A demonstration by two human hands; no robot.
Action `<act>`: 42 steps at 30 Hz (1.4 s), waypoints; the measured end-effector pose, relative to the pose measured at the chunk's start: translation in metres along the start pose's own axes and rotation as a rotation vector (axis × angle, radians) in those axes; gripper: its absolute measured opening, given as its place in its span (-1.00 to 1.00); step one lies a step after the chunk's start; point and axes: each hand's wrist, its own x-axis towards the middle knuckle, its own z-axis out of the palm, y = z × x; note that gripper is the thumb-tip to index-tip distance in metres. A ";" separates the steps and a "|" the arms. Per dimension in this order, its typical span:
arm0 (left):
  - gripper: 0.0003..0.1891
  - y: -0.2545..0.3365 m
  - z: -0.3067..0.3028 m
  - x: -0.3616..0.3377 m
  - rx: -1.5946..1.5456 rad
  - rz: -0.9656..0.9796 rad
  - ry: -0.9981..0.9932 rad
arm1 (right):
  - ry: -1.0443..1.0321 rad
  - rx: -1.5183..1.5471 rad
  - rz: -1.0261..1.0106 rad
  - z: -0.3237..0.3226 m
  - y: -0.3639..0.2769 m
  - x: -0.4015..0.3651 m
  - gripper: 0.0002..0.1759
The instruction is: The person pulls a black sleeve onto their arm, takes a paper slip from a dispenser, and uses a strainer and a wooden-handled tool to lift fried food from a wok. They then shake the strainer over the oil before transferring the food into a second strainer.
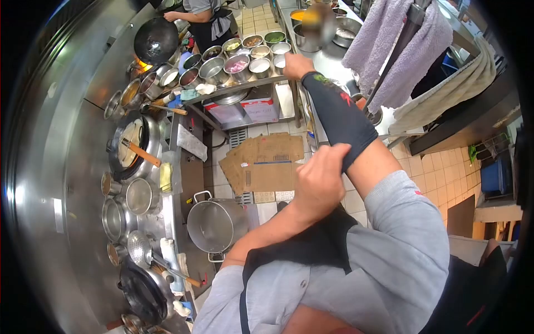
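My right arm stretches forward in a black arm sleeve [334, 108] with green and red marks, worn from wrist to below the elbow. My left hand [322, 177] is closed, thumb and fingers pinching the sleeve's edge on the forearm. My right hand [298, 65] looks curled into a fist beside the metal bowls at the counter's corner; its fingertips are hidden, so anything inside cannot be seen. Nearest to it are a bowl of white contents [280, 61] and another white-filled bowl [260, 66].
Left are a stove-side counter with a wok [133, 146], a perforated ladle [139, 247] and a large pot [210, 227] below. Cardboard [261, 164] lies on the floor. Towels [389, 55] hang at right. A person [203, 16] stands ahead by another wok [156, 41].
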 end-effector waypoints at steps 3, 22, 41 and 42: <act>-0.43 -0.017 0.019 -0.019 -0.346 -0.386 0.044 | 0.198 0.439 0.239 -0.013 -0.005 0.044 -0.50; -0.82 0.043 -0.019 0.122 0.397 0.390 -0.096 | -0.135 -0.854 -0.959 0.080 -0.025 0.010 -0.82; -0.28 -0.006 0.080 -0.046 -0.577 -0.279 -0.011 | 1.154 1.065 -0.013 -0.193 -0.110 0.198 -0.77; -0.30 0.005 0.082 -0.050 -0.637 -0.305 -0.093 | 1.238 1.052 -0.095 -0.206 -0.125 0.191 -0.80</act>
